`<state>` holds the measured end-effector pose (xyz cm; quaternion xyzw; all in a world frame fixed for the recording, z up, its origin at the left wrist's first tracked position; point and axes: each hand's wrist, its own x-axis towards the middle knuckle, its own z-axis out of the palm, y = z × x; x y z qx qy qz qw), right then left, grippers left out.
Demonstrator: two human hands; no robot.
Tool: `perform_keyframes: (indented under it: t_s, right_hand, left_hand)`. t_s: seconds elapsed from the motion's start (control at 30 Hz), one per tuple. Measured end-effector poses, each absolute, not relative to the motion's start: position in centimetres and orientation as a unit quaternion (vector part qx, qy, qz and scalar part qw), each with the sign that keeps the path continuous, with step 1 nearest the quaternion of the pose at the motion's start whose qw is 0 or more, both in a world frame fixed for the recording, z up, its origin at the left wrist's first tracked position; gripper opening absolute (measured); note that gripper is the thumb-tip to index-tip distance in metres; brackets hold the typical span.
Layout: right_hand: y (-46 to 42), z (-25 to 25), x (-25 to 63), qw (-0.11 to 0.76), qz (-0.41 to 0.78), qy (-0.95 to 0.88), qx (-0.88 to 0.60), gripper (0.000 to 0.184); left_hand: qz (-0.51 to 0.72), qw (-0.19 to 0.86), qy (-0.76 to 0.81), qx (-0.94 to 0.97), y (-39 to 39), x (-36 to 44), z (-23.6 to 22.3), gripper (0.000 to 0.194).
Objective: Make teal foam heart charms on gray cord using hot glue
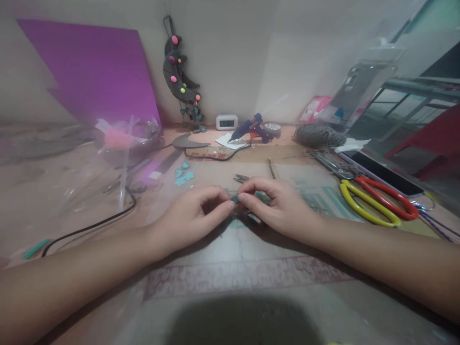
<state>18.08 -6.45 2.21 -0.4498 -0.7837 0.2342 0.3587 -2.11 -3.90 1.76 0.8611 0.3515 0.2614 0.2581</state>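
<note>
Over the middle of the work surface, my left hand (196, 211) and my right hand (278, 203) meet fingertip to fingertip. Both are closed in a pinch on a small teal piece (235, 198), mostly hidden by the fingers, so its shape cannot be made out. Just beyond the right fingers poke the dark tips of a small pointed tool (242, 178). Behind that hand lies a thin stick-like tool (273, 168). Several light-blue cut-out shapes (184, 178), some flower-like, lie flat beyond my left hand.
Red-and-yellow-handled scissors (370, 201), a phone (386, 173) and grey yarn (319, 136) are at right. At the back stand a blue glue gun (247, 129), a white clock (226, 122) and a grey crescent (190, 141). A black cable (97, 221) runs at left.
</note>
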Motion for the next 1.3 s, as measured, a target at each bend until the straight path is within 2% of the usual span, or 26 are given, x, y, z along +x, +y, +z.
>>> perform_keyframes:
  t_s: [0.47, 0.6, 0.77, 0.87, 0.97, 1.1, 1.3]
  right_hand:
    - [-6.38, 2.26, 18.05, 0.333, 0.240, -0.791, -0.453, 0.015]
    - [-6.35, 2.21, 18.12, 0.354, 0.265, -0.781, -0.441, 0.020]
    - [-6.25, 2.23, 17.97, 0.346, 0.272, -0.767, -0.466, 0.010]
    - [-6.24, 2.19, 17.93, 0.340, 0.261, -0.774, -0.466, 0.011]
    - [-6.21, 2.16, 17.92, 0.329, 0.252, -0.780, -0.469, 0.012]
    - [-6.13, 2.15, 17.90, 0.314, 0.261, -0.789, -0.458, 0.011]
    - [-6.17, 2.23, 17.82, 0.314, 0.239, -0.806, -0.440, 0.005]
  left_hand:
    - [0.303, 0.235, 0.324, 0.865, -3.45, -2.20, 1.77, 0.019]
    - [0.308, 0.230, 0.332, 0.861, -3.48, -2.20, 1.69, 0.019]
    - [0.315, 0.228, 0.341, 0.856, -3.56, -2.26, 1.81, 0.018]
    - [0.325, 0.217, 0.344, 0.854, -3.64, -2.21, 1.80, 0.009]
    - [0.335, 0.196, 0.346, 0.854, -3.74, -2.10, 1.81, 0.012]
    - [0.331, 0.192, 0.325, 0.865, -3.74, -2.06, 1.73, 0.005]
    - [0.323, 0.197, 0.354, 0.855, -3.66, -2.26, 1.64, 0.004]
